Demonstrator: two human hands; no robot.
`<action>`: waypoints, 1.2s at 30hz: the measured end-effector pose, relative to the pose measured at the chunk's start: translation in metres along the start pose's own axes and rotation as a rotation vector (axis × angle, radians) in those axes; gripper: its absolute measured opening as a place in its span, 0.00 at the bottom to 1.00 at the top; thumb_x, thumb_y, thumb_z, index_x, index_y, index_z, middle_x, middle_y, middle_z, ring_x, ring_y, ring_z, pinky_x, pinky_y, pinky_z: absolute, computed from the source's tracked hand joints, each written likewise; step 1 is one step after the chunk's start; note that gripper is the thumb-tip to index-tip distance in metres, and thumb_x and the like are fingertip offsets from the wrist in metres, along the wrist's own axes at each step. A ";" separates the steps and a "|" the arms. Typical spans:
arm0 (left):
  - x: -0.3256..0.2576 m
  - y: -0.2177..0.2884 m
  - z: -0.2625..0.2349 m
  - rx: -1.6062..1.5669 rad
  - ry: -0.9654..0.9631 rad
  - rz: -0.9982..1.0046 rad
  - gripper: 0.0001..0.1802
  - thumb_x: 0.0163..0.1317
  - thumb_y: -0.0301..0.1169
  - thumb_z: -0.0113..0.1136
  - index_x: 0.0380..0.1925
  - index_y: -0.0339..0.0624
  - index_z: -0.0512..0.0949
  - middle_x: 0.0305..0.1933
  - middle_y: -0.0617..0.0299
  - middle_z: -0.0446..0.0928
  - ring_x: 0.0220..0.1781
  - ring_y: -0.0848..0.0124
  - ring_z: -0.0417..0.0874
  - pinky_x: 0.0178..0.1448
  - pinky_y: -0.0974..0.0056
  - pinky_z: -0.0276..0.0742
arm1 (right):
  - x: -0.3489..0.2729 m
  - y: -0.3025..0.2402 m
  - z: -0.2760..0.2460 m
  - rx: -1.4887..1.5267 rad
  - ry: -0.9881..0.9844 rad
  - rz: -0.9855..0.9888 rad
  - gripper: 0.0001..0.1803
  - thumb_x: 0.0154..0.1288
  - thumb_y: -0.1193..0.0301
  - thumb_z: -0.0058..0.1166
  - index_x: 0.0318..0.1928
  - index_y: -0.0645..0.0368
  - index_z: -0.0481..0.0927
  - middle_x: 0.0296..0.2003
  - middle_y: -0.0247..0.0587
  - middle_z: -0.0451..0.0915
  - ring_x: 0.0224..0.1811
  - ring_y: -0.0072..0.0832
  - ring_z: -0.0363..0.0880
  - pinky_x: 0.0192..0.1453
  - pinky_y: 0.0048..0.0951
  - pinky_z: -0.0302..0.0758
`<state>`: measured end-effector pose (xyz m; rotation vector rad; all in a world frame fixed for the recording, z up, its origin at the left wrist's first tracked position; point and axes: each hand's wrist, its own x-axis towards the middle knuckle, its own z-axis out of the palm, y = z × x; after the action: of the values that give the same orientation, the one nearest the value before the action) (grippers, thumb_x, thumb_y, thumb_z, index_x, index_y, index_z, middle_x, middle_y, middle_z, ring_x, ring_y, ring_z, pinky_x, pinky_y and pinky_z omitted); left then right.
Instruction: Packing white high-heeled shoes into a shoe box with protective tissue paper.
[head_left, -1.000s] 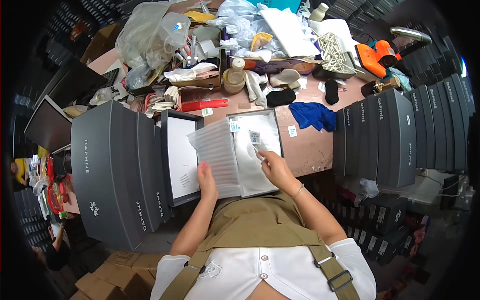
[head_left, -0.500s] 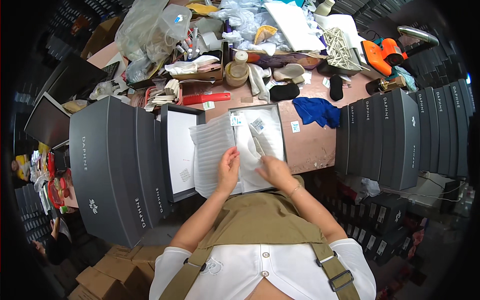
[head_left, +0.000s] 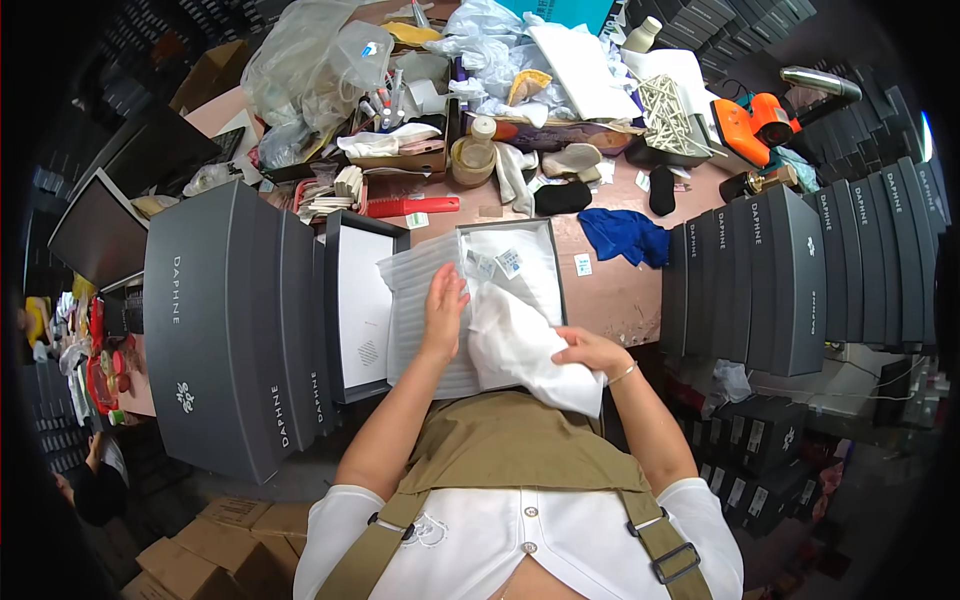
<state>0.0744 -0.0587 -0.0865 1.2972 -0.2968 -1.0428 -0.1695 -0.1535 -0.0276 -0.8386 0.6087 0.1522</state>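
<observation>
In front of me is an open dark grey shoe box, lined with white foam sheet. A ribbed foam flap spreads over its left side. My right hand is closed on the edge of a bulky white wrapper, paper or cloth; what is inside it is hidden. This wrapper lies over the box's near part and hangs past its front edge. My left hand is open, fingers stretched, above the foam flap beside the wrapper. Small printed packets lie on the foam near the box's far end.
The box lid lies at left, white inside, beside upright grey boxes. More grey boxes stand at right. A blue cloth, a red cutter-like tool, a jar and an orange tape dispenser lie behind.
The white wrapper has been drawn toward me and right, over the box's front edge, by my right hand. My left hand has lifted away and moved slightly farther and left.
</observation>
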 end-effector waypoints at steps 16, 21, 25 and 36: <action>0.017 0.018 0.031 1.560 -0.924 0.283 0.20 0.65 0.42 0.51 0.45 0.37 0.79 0.57 0.49 0.73 0.64 0.48 0.67 0.67 0.52 0.62 | -0.035 -0.058 0.011 -0.211 0.401 -0.349 0.32 0.56 0.67 0.60 0.60 0.68 0.68 0.50 0.39 0.78 0.50 0.24 0.78 0.54 0.26 0.74; -0.030 0.047 0.006 -0.215 -0.189 -0.226 0.27 0.65 0.49 0.55 0.55 0.41 0.71 0.55 0.60 0.75 0.59 0.58 0.74 0.62 0.52 0.68 | -0.009 -0.083 0.058 -1.693 0.456 -0.437 0.17 0.52 0.71 0.54 0.46 0.56 0.76 0.38 0.45 0.78 0.42 0.43 0.77 0.52 0.47 0.69; -0.030 0.066 0.016 -0.483 -0.012 -0.293 0.30 0.62 0.52 0.54 0.56 0.42 0.70 0.58 0.58 0.73 0.59 0.59 0.74 0.64 0.52 0.66 | 0.013 -0.084 0.074 -1.974 0.530 -0.763 0.18 0.56 0.71 0.50 0.49 0.52 0.76 0.47 0.41 0.77 0.56 0.36 0.72 0.66 0.57 0.54; -0.020 0.046 -0.035 -0.770 0.135 -0.329 0.33 0.60 0.55 0.45 0.54 0.40 0.71 0.56 0.54 0.74 0.60 0.54 0.74 0.65 0.50 0.67 | -0.012 -0.057 0.135 -1.072 0.544 -1.045 0.24 0.55 0.83 0.55 0.55 0.60 0.75 0.51 0.47 0.78 0.50 0.41 0.79 0.54 0.37 0.76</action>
<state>0.1092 -0.0249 -0.0495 0.7124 0.4100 -1.1739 -0.0986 -0.0915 0.0850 -2.1762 0.4905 -0.8012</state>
